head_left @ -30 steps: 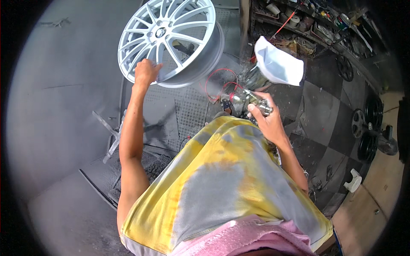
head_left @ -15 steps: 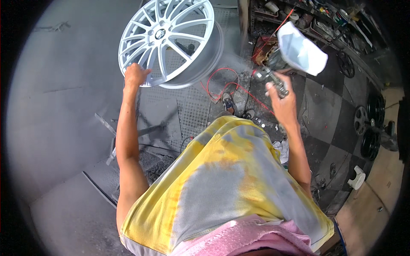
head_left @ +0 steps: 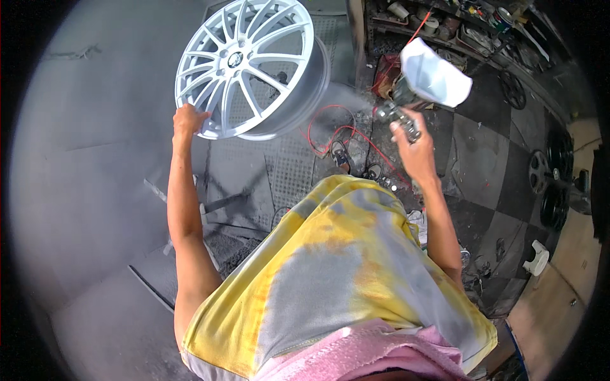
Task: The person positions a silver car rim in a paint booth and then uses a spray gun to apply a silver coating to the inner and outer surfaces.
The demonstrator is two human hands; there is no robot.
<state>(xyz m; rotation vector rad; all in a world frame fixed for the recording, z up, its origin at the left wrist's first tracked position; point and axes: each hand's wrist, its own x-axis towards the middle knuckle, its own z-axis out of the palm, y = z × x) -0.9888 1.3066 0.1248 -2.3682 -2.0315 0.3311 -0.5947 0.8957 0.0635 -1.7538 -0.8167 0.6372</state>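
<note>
A white multi-spoke wheel rim (head_left: 244, 66) stands tilted ahead of me, on a stand I can only partly see. My left hand (head_left: 186, 120) grips its lower left edge. My right hand (head_left: 412, 149) holds a spray gun (head_left: 397, 111) with a white cup (head_left: 434, 79) on top, raised to the right of the rim. The nozzle points left toward the rim, and a faint mist hangs between them. My yellow, paint-stained shirt (head_left: 330, 279) fills the lower middle of the view.
A red hose (head_left: 337, 136) lies looped on the metal grate floor (head_left: 289, 171) under the rim. Cluttered shelves (head_left: 457, 22) run along the back right. Dark wheels (head_left: 559, 184) stand at the right on checkered floor. Grey overspray coats the wall at left.
My right hand has lifted the spray gun up and to the right, away from my chest. The left hand has stayed on the rim's edge.
</note>
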